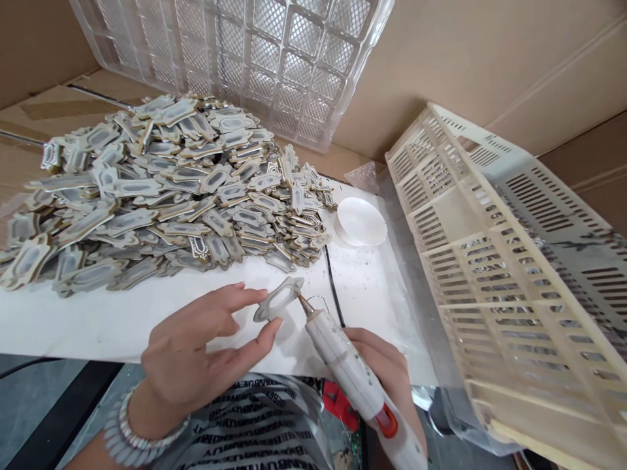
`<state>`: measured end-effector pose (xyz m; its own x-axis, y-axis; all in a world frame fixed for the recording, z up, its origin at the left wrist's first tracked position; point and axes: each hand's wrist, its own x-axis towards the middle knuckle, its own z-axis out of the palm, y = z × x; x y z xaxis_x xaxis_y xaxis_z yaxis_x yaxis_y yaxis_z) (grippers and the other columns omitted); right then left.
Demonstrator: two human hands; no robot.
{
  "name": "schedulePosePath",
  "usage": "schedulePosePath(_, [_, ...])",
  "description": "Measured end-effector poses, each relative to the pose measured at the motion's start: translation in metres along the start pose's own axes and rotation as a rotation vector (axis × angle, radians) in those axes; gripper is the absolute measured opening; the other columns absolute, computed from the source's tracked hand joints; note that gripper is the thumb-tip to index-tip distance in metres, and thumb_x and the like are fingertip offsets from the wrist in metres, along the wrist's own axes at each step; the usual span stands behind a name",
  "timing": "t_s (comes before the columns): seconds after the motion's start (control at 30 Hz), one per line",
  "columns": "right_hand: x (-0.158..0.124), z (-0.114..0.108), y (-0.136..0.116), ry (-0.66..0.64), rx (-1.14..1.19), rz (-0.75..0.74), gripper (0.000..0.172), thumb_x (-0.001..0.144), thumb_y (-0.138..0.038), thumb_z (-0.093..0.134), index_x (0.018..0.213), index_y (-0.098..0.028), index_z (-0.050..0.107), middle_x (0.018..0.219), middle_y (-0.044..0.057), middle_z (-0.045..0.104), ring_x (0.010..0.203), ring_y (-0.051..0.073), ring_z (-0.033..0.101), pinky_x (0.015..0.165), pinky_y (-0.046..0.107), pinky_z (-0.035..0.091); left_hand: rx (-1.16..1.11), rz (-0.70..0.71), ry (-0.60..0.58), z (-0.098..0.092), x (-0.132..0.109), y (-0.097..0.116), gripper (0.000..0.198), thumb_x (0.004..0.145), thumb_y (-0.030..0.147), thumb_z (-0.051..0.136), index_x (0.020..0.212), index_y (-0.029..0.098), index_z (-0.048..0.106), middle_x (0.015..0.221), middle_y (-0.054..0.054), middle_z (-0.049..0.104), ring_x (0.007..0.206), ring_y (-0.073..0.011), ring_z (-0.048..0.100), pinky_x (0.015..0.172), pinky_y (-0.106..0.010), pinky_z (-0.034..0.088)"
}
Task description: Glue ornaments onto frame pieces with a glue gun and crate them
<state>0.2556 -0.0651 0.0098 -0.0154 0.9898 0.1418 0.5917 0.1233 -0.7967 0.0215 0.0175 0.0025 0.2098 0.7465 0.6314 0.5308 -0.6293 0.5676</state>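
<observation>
Between the thumb and fingertips of my left hand (200,352) is a small grey metal frame plate (279,301), with a long oval in its middle. My right hand (385,365) is wrapped round a white hot glue gun (347,365) with a red trigger below and a reddish-orange part on its side. Its pointed metal nozzle reaches the right end of the plate, seemingly touching it. Behind my left hand lies a big heap of similar plates (166,189), most with their grey oval side up. Part of my right hand is hidden behind the gun.
A white bowl (361,222) stands right of the heap on the white tabletop (63,326). A cream slatted plastic crate (455,215) takes up the right side, with small shiny pieces inside. A clear compartment tray (274,46) leans at the back. Cardboard (514,52) walls surround the table.
</observation>
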Motion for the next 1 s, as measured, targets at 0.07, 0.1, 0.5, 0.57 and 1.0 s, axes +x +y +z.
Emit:
schedulePosePath(0.07, [0.001, 0.000, -0.001, -0.008, 0.000, -0.005, 0.028, 0.097, -0.028, 0.057, 0.072, -0.023, 0.069, 0.077, 0.006, 0.071, 0.068, 0.022, 0.068, 0.059, 0.030, 0.053, 0.028, 0.013, -0.014, 0.000, -0.001, 0.000, 0.038, 0.091, 0.028, 0.073, 0.078, 0.027, 0.037, 0.093, 0.005, 0.081, 0.092, -0.0171, 0.079, 0.084, -0.031, 0.068])
schedulePosePath(0.1, [0.002, 0.000, -0.001, -0.009, 0.001, -0.009, 0.028, 0.097, -0.028, 0.057, 0.071, -0.024, 0.069, 0.077, 0.006, 0.071, 0.068, 0.021, 0.067, 0.060, 0.031, 0.053, 0.045, 0.020, -0.018, 0.000, -0.002, -0.001, 0.040, 0.091, 0.028, 0.072, 0.075, 0.026, 0.035, 0.093, 0.005, 0.081, 0.092, -0.0172, 0.079, 0.085, -0.031, 0.068])
schedulePosePath(0.5, [0.005, -0.001, 0.000, -0.015, -0.012, -0.052, 0.033, 0.099, -0.029, 0.053, 0.069, -0.022, 0.066, 0.075, 0.005, 0.069, 0.070, 0.020, 0.067, 0.055, 0.028, 0.048, 0.062, 0.073, -0.010, -0.004, 0.001, 0.004, 0.047, 0.091, 0.025, 0.073, 0.071, 0.025, 0.031, 0.101, 0.005, 0.081, 0.094, -0.0186, 0.079, 0.081, -0.031, 0.067])
schedulePosePath(0.57, [0.005, 0.000, 0.001, -0.005, -0.019, -0.070, 0.035, 0.099, -0.030, 0.053, 0.066, -0.022, 0.064, 0.073, 0.005, 0.068, 0.067, 0.019, 0.067, 0.053, 0.028, 0.048, 0.069, 0.072, -0.015, -0.003, 0.000, 0.004, 0.047, 0.091, 0.026, 0.073, 0.070, 0.025, 0.031, 0.101, 0.005, 0.081, 0.093, -0.0187, 0.079, 0.079, -0.031, 0.067])
schedulePosePath(1.0, [0.003, 0.000, 0.017, 0.130, -0.143, -0.082, 0.024, 0.095, -0.027, 0.059, 0.075, -0.022, 0.071, 0.070, 0.003, 0.066, 0.054, 0.016, 0.060, 0.050, 0.025, 0.048, -0.427, -0.216, 0.038, 0.006, -0.003, -0.001, 0.043, 0.080, 0.019, 0.079, 0.083, 0.028, 0.038, 0.098, 0.005, 0.080, 0.085, -0.0174, 0.079, 0.082, -0.032, 0.068])
